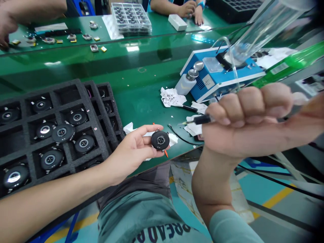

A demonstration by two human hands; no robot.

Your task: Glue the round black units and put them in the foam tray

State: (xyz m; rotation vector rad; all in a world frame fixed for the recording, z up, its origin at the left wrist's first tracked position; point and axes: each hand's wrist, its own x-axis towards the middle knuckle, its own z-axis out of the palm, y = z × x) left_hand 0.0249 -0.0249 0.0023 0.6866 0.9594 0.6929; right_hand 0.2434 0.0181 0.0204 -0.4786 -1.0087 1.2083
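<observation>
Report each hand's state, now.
Left hand: closed, holding a round black watch case by its edge.
Right hand: closed in a fist around a thin-tipped tool.

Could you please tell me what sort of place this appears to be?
It looks like an electronics assembly workshop, probably for watches: the left hand holds a round black watch-like part, more lie in a foam tray, and a blue machine stands on the green bench.

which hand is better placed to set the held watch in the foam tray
The left hand, I'd judge: it holds the watch and is nearer the foam tray. The right hand is farther off and closed around a black-tipped tool.
</observation>
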